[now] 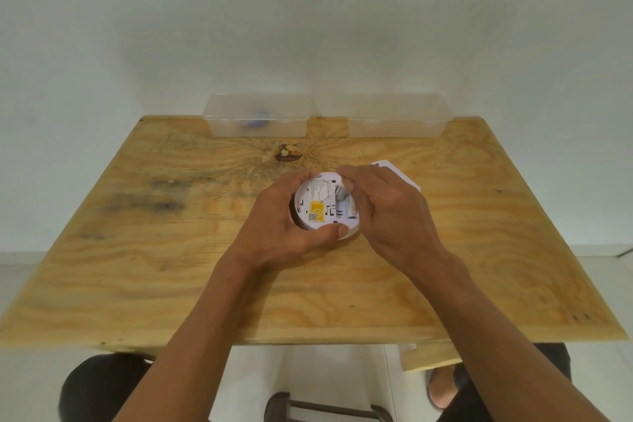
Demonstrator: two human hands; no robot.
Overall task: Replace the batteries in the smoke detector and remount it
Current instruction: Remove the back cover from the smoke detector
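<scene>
While left hand (284, 219) grips smoke detector (322, 205), right hand (383, 205) pinches half-hidden battery (340, 193).

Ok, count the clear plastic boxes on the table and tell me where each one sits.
2. One clear box sits at the table's far edge, left of centre, with something blue inside; the other box sits at the far edge, right of centre.

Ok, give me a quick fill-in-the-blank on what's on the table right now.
1. The left hand grips the round white ____.
2. The right hand works at its ____ compartment.
3. On the detector's back is a ____ label with a code.
4. Two clear ____ stand at the table's far edge.

Missing words: detector; battery; yellow; boxes
</scene>
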